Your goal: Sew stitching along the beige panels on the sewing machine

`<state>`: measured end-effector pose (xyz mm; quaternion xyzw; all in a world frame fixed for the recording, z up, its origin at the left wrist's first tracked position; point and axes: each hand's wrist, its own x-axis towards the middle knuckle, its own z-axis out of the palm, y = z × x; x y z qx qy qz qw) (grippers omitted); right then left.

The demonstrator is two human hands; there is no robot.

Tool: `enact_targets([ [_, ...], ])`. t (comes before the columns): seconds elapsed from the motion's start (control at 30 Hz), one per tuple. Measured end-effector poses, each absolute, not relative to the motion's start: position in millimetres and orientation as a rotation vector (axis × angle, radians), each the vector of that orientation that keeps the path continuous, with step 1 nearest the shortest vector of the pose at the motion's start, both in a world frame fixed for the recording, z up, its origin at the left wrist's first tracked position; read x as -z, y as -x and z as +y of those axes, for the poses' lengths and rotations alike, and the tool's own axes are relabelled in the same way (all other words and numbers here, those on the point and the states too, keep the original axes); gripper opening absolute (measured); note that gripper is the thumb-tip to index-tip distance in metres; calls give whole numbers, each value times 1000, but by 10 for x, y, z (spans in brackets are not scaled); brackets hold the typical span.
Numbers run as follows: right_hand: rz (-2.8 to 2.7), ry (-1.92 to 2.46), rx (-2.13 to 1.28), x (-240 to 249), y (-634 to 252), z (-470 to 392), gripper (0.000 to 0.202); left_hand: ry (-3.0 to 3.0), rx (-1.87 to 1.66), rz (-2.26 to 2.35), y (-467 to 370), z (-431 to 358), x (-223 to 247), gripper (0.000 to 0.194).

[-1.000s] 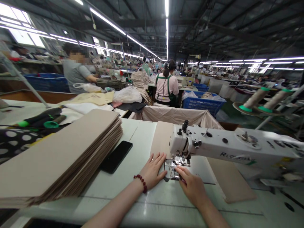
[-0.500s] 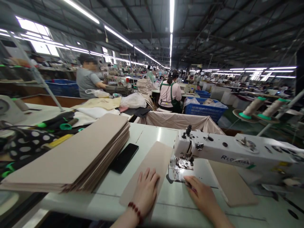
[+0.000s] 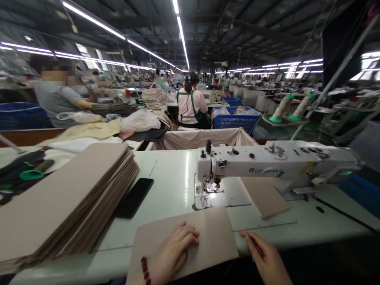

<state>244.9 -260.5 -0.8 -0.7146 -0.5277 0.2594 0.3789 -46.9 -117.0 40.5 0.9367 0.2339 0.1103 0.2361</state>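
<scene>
A beige fabric panel point(image 3: 213, 233) lies at the table's front edge, below the sewing machine point(image 3: 237, 162). My left hand point(image 3: 178, 249), with a dark red bead bracelet at the wrist, rests on this panel, its fingers close together and slightly curled. Just right of the panel, my right hand point(image 3: 261, 253) is closed around a small dark red tool point(image 3: 257, 246), mostly hidden by the fingers. Another beige piece point(image 3: 264, 198) lies under the machine arm. A thick stack of beige panels point(image 3: 68, 190) stands at the left.
Beside the stack lies a black phone point(image 3: 135, 198). Behind the table are a cloth-lined bin point(image 3: 202, 138), a blue basket point(image 3: 234, 120) and two thread cones point(image 3: 282, 107). One person point(image 3: 191, 103) sits ahead, another point(image 3: 59, 99) at the left.
The panel has moved toward the front edge and turned sideways, away from the machine, with my left hand on it. My right hand has drawn back from the needle area. The view has swung right.
</scene>
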Motion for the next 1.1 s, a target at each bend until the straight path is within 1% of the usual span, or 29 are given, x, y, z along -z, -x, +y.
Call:
enact_targets([
  [0.1, -1245, 1850, -656, 83, -2447, -2736, 38, -2556, -278, 693, 138, -1212, -513, 28],
  [0.13, -1226, 1856, -644, 108, -2438, -2779, 38, -2568, -288, 713, 28, -1272, -487, 25],
  [0.17, -1213, 1860, -639, 131, -2424, -2820, 38, -2581, -302, 720, -79, -1350, -433, 35],
  [0.23, -1209, 1865, -655, 170, -2376, -2893, 37, -2613, -334, 699, -278, -1537, -269, 67],
  [0.27, -1216, 1867, -662, 186, -2345, -2923, 36, -2640, -353, 688, -366, -1627, -179, 69],
  [0.3, -1228, 1871, -657, 201, -2313, -2947, 36, -2674, -377, 686, -443, -1705, -98, 57],
  [0.37, -1260, 1885, -603, 232, -2257, -2974, 36, -2735, -427, 687, -559, -1804, 10, 24],
  [0.4, -1278, 1900, -566, 249, -2237, -2978, 36, -2751, -445, 685, -596, -1826, 30, 13],
  [0.43, -1297, 1924, -530, 266, -2223, -2978, 36, -2757, -453, 687, -620, -1833, 30, 9],
  [0.47, -1317, 1954, -500, 282, -2217, -2974, 35, -2756, -450, 693, -632, -1832, 15, 9],
  [0.57, -1388, 2051, -427, 316, -2223, -2962, 31, -2748, -408, 736, -615, -1831, -45, 21],
  [0.63, -1433, 2081, -373, 331, -2226, -2969, 27, -2739, -398, 733, -583, -1853, -55, 24],
  [0.73, -1487, 2073, -298, 368, -2184, -3001, 28, -2700, -426, 748, -551, -1894, -38, 23],
  [0.87, -1538, 2056, -219, 467, -2056, -3011, 39, -2652, -409, 812, -552, -1927, -45, 23],
  [0.93, -1555, 2063, -181, 511, -2001, -2985, 41, -2652, -395, 810, -560, -1942, -66, 25],
  [1.0, -1583, 2081, -132, 535, -1973, -2949, 41, -2651, -376, 769, -553, -1949, -102, 26],
  [1.1, -1632, 2149, -81, 527, -1989, -2913, 40, -2623, -331, 634, -465, -1857, -192, 19],
])
